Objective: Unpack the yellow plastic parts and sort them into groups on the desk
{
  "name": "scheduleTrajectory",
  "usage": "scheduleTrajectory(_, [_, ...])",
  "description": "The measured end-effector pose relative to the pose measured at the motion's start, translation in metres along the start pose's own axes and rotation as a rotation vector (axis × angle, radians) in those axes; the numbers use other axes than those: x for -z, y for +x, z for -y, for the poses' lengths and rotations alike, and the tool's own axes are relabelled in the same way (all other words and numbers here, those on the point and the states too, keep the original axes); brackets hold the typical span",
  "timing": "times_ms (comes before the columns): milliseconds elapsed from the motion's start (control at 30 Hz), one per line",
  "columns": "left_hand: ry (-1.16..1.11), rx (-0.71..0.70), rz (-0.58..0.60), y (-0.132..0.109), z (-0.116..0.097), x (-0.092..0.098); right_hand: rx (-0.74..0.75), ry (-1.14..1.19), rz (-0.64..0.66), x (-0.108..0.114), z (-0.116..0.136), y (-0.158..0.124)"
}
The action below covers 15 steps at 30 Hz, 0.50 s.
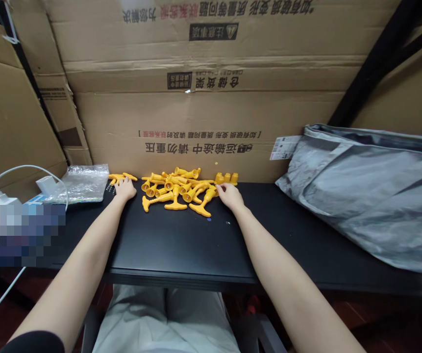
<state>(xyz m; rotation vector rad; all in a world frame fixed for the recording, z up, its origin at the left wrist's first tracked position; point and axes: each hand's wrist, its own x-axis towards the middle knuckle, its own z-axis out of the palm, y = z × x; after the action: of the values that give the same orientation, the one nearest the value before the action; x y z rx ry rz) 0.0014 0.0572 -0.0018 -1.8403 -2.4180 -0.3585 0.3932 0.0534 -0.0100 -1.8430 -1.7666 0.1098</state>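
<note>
A heap of several yellow plastic T-shaped parts (176, 189) lies at the back of the black table (181, 245). My left hand (125, 189) reaches to the left of the heap, its fingers lying on a few flat yellow pieces (121, 176). My right hand (229, 194) rests at the heap's right edge, fingers curled beside one long yellow part (205, 202) and just in front of a row of small yellow caps (227, 178). Whether either hand grips a piece is hidden by the fingers.
Cardboard boxes (203, 98) wall in the back and left. A clear plastic bag (82, 182) and a white charger with cable (45, 184) sit at the left. A large grey bag (372, 196) covers the table's right side. My lap shows below the table's front edge.
</note>
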Motion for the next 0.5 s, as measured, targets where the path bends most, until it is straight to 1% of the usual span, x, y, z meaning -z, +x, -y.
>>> scheduleTrajectory(100, [-0.028, -0.007, 0.026, 0.0013, 0.0022, -0.0033, 0.012, 0.018, 0.061, -0.0051, 0.0009, 0.0008])
scheduleTrajectory(167, [-0.055, -0.001, 0.018, 0.0008, 0.0038, -0.0058, 0.012, 0.025, 0.088, -0.0075, -0.001, 0.0016])
scheduleTrajectory(333, [-0.183, 0.045, -0.081, -0.0049, 0.0054, -0.0089, 0.013, -0.006, 0.101, -0.0073, -0.0017, 0.0005])
scheduleTrajectory(400, [-0.303, 0.116, -0.111, -0.0066, 0.005, -0.0085, 0.008, -0.02, 0.099, -0.0061, 0.0008, -0.0009])
scheduleTrajectory(433, [-0.404, 0.145, -0.145, -0.007, 0.0044, -0.0082, 0.009, -0.023, 0.097, -0.0056, 0.0021, -0.0017])
scheduleTrajectory(500, [-0.644, 0.133, -0.26, -0.0074, 0.002, -0.0077, 0.015, -0.031, 0.089, -0.0047, 0.0043, -0.003])
